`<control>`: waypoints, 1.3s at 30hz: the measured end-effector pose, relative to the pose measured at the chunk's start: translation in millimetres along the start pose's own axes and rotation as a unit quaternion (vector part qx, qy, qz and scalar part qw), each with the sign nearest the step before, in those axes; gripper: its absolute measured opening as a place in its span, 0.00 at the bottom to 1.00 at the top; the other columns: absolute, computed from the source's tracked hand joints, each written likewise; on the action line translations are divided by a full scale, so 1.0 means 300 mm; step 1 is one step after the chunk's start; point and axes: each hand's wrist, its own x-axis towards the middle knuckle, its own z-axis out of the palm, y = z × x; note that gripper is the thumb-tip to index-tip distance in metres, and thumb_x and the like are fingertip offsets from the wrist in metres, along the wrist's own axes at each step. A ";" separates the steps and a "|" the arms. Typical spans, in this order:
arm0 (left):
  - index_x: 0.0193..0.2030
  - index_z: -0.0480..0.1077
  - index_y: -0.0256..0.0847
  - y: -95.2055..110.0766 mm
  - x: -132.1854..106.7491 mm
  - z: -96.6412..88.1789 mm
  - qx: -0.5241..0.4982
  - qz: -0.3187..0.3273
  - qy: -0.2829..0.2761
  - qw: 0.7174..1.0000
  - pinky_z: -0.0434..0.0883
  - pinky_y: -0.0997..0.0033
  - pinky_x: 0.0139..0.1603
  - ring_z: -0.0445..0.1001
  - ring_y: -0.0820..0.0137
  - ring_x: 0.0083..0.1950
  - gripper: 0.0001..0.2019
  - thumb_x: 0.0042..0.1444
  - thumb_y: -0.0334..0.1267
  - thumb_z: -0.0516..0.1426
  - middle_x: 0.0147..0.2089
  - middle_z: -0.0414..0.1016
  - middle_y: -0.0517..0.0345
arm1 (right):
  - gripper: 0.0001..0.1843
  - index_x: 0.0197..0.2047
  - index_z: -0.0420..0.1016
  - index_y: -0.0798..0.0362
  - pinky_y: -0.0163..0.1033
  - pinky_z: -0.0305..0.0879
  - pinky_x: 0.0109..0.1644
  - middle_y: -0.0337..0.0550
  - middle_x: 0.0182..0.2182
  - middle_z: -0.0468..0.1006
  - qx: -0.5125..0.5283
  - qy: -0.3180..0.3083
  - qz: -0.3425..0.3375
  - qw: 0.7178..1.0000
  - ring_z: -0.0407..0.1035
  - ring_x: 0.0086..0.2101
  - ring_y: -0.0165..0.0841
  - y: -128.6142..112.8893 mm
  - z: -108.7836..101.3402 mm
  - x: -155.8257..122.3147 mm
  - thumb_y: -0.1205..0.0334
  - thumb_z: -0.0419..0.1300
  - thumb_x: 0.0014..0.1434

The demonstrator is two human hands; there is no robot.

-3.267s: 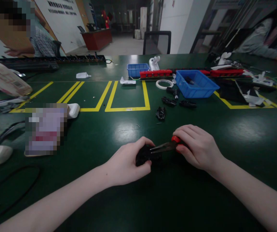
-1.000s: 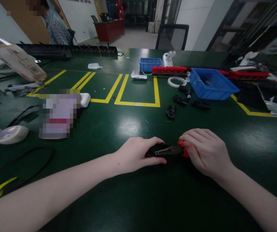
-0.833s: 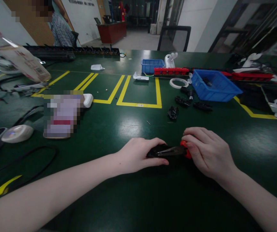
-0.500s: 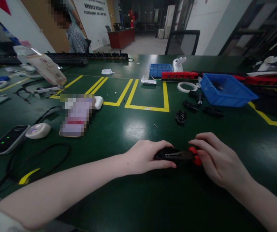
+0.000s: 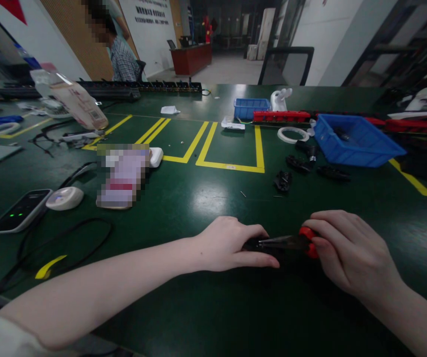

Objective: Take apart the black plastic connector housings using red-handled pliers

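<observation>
My left hand (image 5: 231, 244) is closed around a small black part (image 5: 253, 244), most of it hidden by my thumb and fingers. My right hand (image 5: 350, 248) grips the red handles of long-nose pliers (image 5: 285, 242). The slim jaws point left and their tip meets the black part at my left fingertips; whether they clamp it I cannot tell. On the table beyond lie a black part with a jagged outline (image 5: 283, 182), two thin metal pins (image 5: 243, 194) and several other black parts (image 5: 334, 173).
A blue bin (image 5: 362, 153) stands at the right, with a white tape roll (image 5: 293, 134) beside it. Red strips (image 5: 282, 116) run along the back. Left are a phone (image 5: 122, 178), a white round device (image 5: 64, 198), cables and a bottle (image 5: 79, 106). A person (image 5: 124, 57) sits beyond.
My right hand has closed more fully around the pliers' handles and shifted slightly right. The jaws look narrower now. The whole view has moved a little.
</observation>
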 end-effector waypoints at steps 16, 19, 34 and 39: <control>0.50 0.67 0.39 0.017 -0.006 -0.010 -0.065 -0.028 0.005 0.997 0.64 0.76 0.31 0.73 0.72 0.33 0.18 0.58 0.47 0.58 0.37 0.76 0.60 | 0.14 0.33 0.72 0.56 0.39 0.62 0.32 0.48 0.31 0.75 0.047 -0.032 0.088 0.994 0.67 0.31 0.33 -0.018 0.004 0.008 0.65 0.47 0.64; 0.50 0.67 0.39 0.019 -0.007 -0.011 -0.059 -0.027 0.008 0.998 0.65 0.76 0.32 0.73 0.72 0.34 0.17 0.58 0.47 0.58 0.38 0.76 0.60 | 0.15 0.31 0.72 0.56 0.38 0.61 0.31 0.48 0.30 0.75 0.051 -0.035 0.084 0.995 0.67 0.29 0.32 -0.019 0.002 0.009 0.65 0.47 0.65; 0.60 0.60 0.42 0.001 -0.009 0.008 -0.039 0.004 0.050 0.998 0.72 0.68 0.45 0.74 0.67 0.48 0.24 0.59 0.44 0.58 0.52 0.73 0.54 | 0.18 0.31 0.71 0.57 0.37 0.61 0.30 0.46 0.29 0.74 0.105 -0.085 0.125 0.983 0.65 0.28 0.30 -0.022 0.009 0.011 0.64 0.45 0.66; 0.59 0.61 0.42 0.004 -0.008 0.005 -0.030 0.010 0.042 0.999 0.71 0.68 0.45 0.75 0.67 0.47 0.22 0.59 0.44 0.58 0.51 0.74 0.55 | 0.17 0.33 0.71 0.57 0.38 0.61 0.31 0.46 0.29 0.73 0.122 -0.096 0.145 0.977 0.65 0.28 0.31 -0.023 0.006 0.008 0.63 0.44 0.66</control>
